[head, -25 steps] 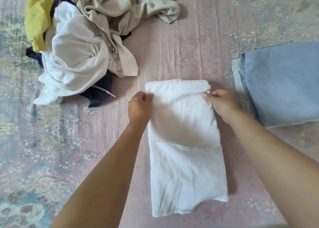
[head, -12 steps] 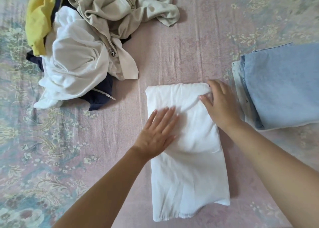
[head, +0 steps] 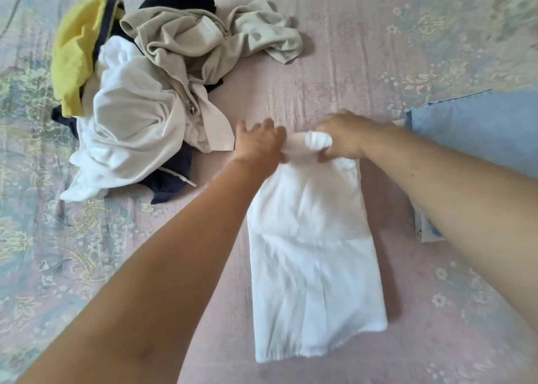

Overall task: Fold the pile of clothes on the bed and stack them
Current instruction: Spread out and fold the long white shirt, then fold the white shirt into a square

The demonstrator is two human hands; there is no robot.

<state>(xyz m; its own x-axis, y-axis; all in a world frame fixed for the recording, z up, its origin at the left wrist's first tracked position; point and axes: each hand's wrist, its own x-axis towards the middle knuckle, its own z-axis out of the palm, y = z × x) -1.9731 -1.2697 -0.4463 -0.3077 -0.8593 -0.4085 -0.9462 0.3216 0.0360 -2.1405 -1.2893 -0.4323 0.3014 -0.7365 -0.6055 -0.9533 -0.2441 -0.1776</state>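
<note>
A folded white cotton garment (head: 314,267) is lying on the pink floral bed cover (head: 364,63), its far end being gathered into a small roll. That rolled end is being pinched by the right hand (head: 343,137), fingers curled round it. The same end is being touched by the left hand (head: 257,145), though motion blur is keeping its grip from being told. A loose pile of white, beige, yellow and navy clothes (head: 139,104) is lying to the left; folded light-blue denim (head: 477,130) is lying at the right edge.
</note>
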